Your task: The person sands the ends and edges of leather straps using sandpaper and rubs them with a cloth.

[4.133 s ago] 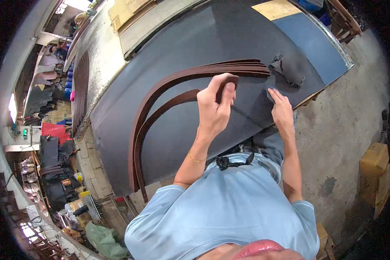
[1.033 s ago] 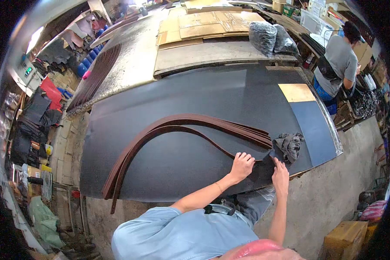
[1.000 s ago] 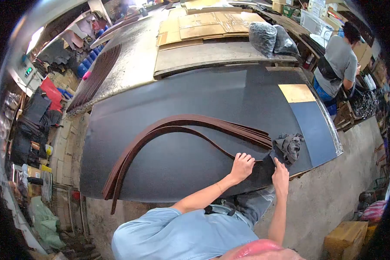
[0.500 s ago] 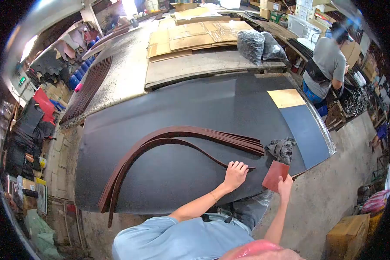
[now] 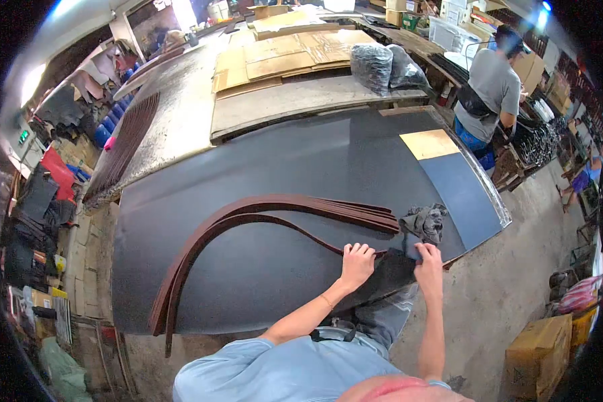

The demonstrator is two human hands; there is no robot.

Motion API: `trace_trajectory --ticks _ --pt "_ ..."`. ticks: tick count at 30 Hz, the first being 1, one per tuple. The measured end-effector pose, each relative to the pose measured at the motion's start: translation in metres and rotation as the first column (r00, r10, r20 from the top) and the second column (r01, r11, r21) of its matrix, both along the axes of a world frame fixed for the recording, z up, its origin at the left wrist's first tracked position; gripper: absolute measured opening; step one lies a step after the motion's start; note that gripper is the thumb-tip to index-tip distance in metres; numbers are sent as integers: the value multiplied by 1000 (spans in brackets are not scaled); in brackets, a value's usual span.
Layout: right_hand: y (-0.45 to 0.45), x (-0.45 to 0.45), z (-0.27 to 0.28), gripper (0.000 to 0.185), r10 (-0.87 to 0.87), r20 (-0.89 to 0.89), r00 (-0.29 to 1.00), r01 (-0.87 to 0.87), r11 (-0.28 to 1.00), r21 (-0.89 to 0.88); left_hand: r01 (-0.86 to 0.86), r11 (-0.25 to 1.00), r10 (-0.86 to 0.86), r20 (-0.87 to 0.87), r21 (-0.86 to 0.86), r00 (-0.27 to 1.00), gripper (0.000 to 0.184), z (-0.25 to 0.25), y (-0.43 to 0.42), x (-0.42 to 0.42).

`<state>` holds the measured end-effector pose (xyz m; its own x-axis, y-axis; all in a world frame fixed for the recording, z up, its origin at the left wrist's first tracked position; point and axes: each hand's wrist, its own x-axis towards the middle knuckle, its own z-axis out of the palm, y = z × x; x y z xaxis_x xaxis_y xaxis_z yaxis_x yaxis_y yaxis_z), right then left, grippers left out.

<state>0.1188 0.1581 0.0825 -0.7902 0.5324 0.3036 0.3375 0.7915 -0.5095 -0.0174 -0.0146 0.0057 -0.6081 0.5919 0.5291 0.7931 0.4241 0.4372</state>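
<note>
brown strip [image 5: 258,218] is curving across the dark surface [image 5: 261,288], looking light and springy; your left hand [image 5: 358,263] is pinching near its end, probably the best hold, while your right hand [image 5: 427,260] is gripping a thin dark sheet [image 5: 411,246].

Can't read a single word, brand or no. from here. Closest is the small green-lit display [image 5: 24,137] on the pale box [image 5: 15,149] over on the L; chars too tiny & blurred to make out. Big cardboard carton [image 5: 534,363] on the floor, lower R: can't tell if there's any print on it. Ditto the stacked boxes [image 5: 451,11] at the back, upper R, too far off & small to read.
</note>
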Motion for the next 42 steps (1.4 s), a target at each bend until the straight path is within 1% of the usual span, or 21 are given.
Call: trace_trajectory --ticks 3,4,6,7,8,10,11,16,18,20,23,26,28,30,32,34,36,38,39,40,42 --pt "-20 -9 -6 58 126 249 960 -176 966 190 1 1000 -1 -1 29 1000 8 -1 0 5" --pt "-24 -13 -2 58 126 246 961 -176 965 194 6 999 -6 -25 32 1000 8 0 0 2" --pt "-38 -20 15 59 162 99 982 -167 985 37 47 997 -46 -31 57 998 8 0 -6 -2" --pt "-51 -22 31 58 171 66 983 -178 978 110 94 993 -92 -30 78 995 9 -2 -9 -1" --pt "-51 -24 20 58 172 65 983 -178 977 113 93 992 -91 -31 80 995 9 -4 -10 -2" --pt "-50 -25 -22 59 318 104 942 -331 934 136 85 996 -83 -42 29 996 9 -6 -9 -3" --pt "-52 -22 -33 59 293 201 935 -312 947 73 89 996 -87 -41 33 995 9 -7 -10 0" --pt "-55 -13 -27 61 155 91 984 -163 982 91 86 995 -86 1 60 996 9 -5 -8 -2" --pt "-61 -12 -29 62 282 207 937 -315 938 146 79 992 -78 -13 94 997 9 -5 -7 -1" --pt "-53 -13 -40 62 293 163 942 -311 945 99 84 992 -85 2 92 996 8 -7 -7 -3" --pt "-47 -14 -37 62 190 122 974 -203 974 99 73 994 -73 -4 79 997 9 -6 -9 -1" --pt "-53 -16 -34 69 340 138 930 -354 930 96 76 995 -75 -20 65 997 10 -12 -8 0" --pt "-40 -16 -35 64 236 203 950 -266 955 134 76 994 -75 -18 84 997 9 -10 -6 -3" --pt "-30 -17 -33 64 121 118 986 -145 965 218 90 994 -90 -5 69 996 11 -9 -9 1" --pt "-27 -16 -27 61 85 136 987 -117 963 242 57 998 -54 -83 30 995 24 2 -8 2" --pt "-24 -7 -43 60 29 411 911 -145 956 253 92 996 -92 -125 -8 988 29 2 -12 1" --pt "-21 -1 -56 68 39 444 895 -181 942 283 127 991 -134 -172 -49 976 35 1 -13 -3" --pt "-26 0 -37 77 103 430 897 -130 991 34 153 984 -165 -141 -92 976 30 -1 -12 -7" --pt "-34 -2 -26 74 82 291 953 -101 994 49 155 983 -167 -136 -97 976 30 1 -13 -5" --pt "-36 -7 -27 74 80 289 954 -98 994 47 181 982 -186 -111 -50 976 28 6 -11 -7" --pt "-43 -16 -32 58 91 -132 987 -116 974 -193 207 978 -207 -83 -8 975 25 21 -6 -7"
